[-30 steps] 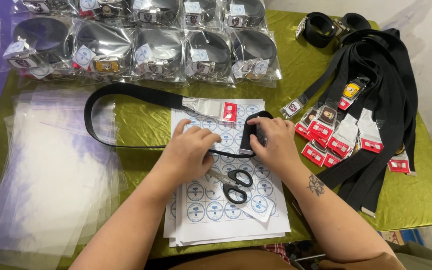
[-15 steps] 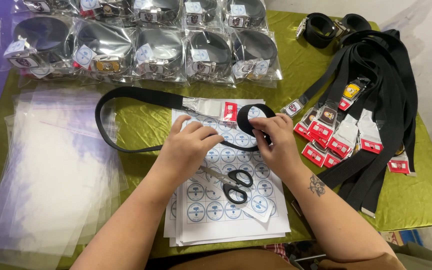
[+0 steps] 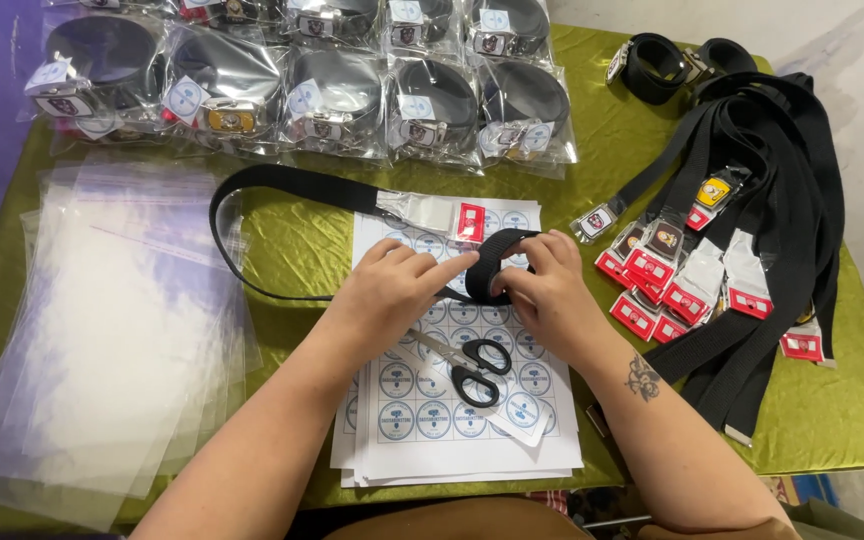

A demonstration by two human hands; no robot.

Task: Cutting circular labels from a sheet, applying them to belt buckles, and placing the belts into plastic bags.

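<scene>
A black webbing belt [image 3: 282, 184] lies in a loop on the olive-green table [image 3: 312, 240], its wrapped buckle [image 3: 442, 214] resting on a stack of round-sticker sheets [image 3: 422, 415]. One end is wound into a small coil [image 3: 497, 262]. My right hand [image 3: 552, 295] grips that coil. My left hand [image 3: 397, 285] presses fingers against the coil and strap from the left. Black-handled scissors [image 3: 467, 365] lie on the sheets just below both hands.
Several bagged coiled belts [image 3: 322, 95] line the far edge. A pile of clear plastic bags [image 3: 102, 330] covers the left. Loose black belts with wrapped buckles [image 3: 742, 230] spread on the right, and two rolled belts [image 3: 677, 65] sit far right.
The belt's loose loop has drawn in toward the hands and shrunk. The coil in my right hand has grown as the strap winds onto it.
</scene>
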